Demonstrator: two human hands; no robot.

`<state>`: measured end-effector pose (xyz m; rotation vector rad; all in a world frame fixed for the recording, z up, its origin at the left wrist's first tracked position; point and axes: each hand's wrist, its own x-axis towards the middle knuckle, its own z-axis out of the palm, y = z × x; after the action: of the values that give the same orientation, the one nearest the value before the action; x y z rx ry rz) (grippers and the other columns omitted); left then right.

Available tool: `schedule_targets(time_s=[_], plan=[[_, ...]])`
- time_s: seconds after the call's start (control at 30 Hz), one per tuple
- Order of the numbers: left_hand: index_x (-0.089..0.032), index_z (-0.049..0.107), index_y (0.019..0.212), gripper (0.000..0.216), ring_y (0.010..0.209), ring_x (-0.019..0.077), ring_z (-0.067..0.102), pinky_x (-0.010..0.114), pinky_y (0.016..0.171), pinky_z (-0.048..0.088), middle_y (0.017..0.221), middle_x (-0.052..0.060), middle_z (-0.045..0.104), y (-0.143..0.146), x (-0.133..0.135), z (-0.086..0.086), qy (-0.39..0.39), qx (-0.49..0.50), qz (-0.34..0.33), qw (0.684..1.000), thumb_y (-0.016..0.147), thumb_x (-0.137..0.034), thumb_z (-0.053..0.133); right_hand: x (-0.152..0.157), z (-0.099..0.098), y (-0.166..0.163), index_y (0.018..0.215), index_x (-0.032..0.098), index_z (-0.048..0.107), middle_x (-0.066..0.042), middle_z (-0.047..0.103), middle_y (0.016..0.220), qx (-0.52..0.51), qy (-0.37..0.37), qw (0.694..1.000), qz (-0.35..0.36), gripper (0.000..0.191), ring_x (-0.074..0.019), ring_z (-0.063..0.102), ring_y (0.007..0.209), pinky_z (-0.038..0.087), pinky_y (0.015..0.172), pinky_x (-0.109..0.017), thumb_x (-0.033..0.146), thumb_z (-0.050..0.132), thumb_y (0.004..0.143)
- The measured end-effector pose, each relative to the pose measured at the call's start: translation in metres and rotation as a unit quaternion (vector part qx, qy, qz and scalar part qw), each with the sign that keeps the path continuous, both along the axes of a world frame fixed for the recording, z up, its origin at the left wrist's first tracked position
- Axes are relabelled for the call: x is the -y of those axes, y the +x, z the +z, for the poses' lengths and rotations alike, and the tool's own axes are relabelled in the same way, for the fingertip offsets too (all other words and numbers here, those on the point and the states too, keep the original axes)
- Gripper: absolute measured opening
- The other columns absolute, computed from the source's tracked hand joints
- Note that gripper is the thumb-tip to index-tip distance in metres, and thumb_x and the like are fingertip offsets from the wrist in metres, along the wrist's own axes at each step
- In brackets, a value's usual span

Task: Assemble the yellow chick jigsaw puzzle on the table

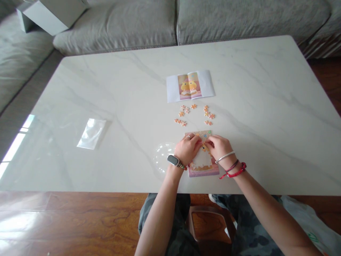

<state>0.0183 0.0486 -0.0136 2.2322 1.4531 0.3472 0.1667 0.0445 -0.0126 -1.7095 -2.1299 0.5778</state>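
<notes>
- Head view: a glossy white tabletop (133,92) with grey veining fills most of the scene, window light glaring at its left edge and small bright spots beside the left wrist.
- Beyond it runs a grey sofa (133,25), which also continues down the left side; a pale box-like object (60,16) sits on it at the upper left.
- Below the near edge are reddish-brown wooden flooring (93,220), the person's camouflage trousers (245,220), a brown stool (194,227) between the legs, and a whitish plastic bag (306,217) at the lower right.
- Close to the near edge lies the partly filled puzzle (204,173), its middle showing a pale gap.
- Left hand (188,146) and right hand (218,145) meet over its upper half, fingers drawn narrow, tips nearly together; whether either grips a piece cannot be told.
- Both hands hide parts of the puzzle and its sides.
- Loose orange pieces (181,113) lie in two groups just beyond, then a creased sheet (172,89) picturing a yellow character.
- Well apart, to the left, lies a clear plastic sleeve (92,133).
</notes>
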Motion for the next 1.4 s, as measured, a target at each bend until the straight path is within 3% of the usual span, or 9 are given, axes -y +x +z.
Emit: schedule_targets(time_s=[0.2,0.5,0.77,0.93,1.07,1.2,1.4], plan=[[-0.022,0.052,0.081,0.016,0.074,0.0144,0.051,0.024,0.057,0.039,0.083,0.003,0.053,0.007,-0.001,-0.002,-0.018,-0.003,0.052,0.998,0.079,-0.034,0.043,0.001,0.001,0.002,0.061,0.018,0.052,-0.003,0.054,0.063,0.004,0.004,1.000,0.025,0.013,-0.0143,0.048,0.059,0.035,0.055,-0.024,0.016,0.047,0.073],[-0.022,0.052,0.082,0.010,0.075,0.0140,0.051,0.024,0.061,0.041,0.081,0.001,0.055,0.000,-0.003,-0.006,-0.014,0.038,0.037,0.998,0.076,-0.027,0.046,0.000,-0.002,0.009,0.069,0.017,0.052,-0.003,0.054,0.070,-0.037,-0.028,0.998,0.047,0.004,-0.0134,0.051,0.063,0.040,0.060,-0.024,0.015,0.055,0.068],[-0.021,0.053,0.082,0.011,0.073,0.0130,0.051,0.024,0.061,0.042,0.082,0.002,0.055,0.001,-0.005,-0.002,-0.030,0.046,0.031,0.998,0.077,-0.023,0.045,-0.001,0.004,0.009,0.068,0.019,0.054,0.000,0.058,0.061,-0.125,-0.073,0.989,0.008,0.002,-0.0112,0.053,0.055,0.043,0.056,-0.023,0.019,0.053,0.069],[-0.019,0.054,0.083,0.012,0.072,0.0118,0.052,0.023,0.064,0.042,0.081,0.002,0.055,-0.004,-0.007,-0.001,-0.030,0.099,0.015,0.995,0.077,-0.021,0.043,0.001,0.006,0.011,0.087,0.020,0.060,-0.001,0.064,0.074,-0.198,-0.129,0.972,0.008,0.019,-0.0123,0.058,0.060,0.046,0.060,-0.024,0.022,0.051,0.070],[-0.019,0.054,0.085,0.013,0.072,0.0104,0.052,0.022,0.065,0.043,0.081,0.002,0.056,-0.013,-0.008,-0.001,-0.028,0.150,0.030,0.988,0.075,-0.017,0.045,0.005,0.005,0.009,0.080,0.020,0.061,-0.001,0.065,0.071,-0.210,-0.167,0.963,-0.006,0.014,-0.0129,0.060,0.062,0.048,0.060,-0.024,0.021,0.054,0.067],[-0.018,0.054,0.086,0.016,0.067,0.0083,0.052,0.021,0.064,0.043,0.080,0.001,0.055,-0.021,-0.008,0.001,-0.019,0.162,0.045,0.986,0.073,-0.014,0.046,0.010,0.006,0.000,0.072,0.017,0.057,-0.003,0.064,0.075,-0.227,-0.181,0.957,-0.024,0.008,-0.0115,0.060,0.054,0.046,0.046,-0.021,0.023,0.052,0.069],[-0.018,0.054,0.087,0.016,0.066,0.0074,0.051,0.021,0.066,0.043,0.079,0.001,0.054,-0.024,-0.005,0.007,-0.021,0.158,0.014,0.987,0.074,-0.016,0.046,0.013,0.009,-0.008,0.068,0.019,0.054,0.002,0.061,0.056,-0.228,-0.216,0.948,-0.052,0.004,-0.0113,0.059,0.049,0.045,0.046,-0.020,0.022,0.053,0.068]])
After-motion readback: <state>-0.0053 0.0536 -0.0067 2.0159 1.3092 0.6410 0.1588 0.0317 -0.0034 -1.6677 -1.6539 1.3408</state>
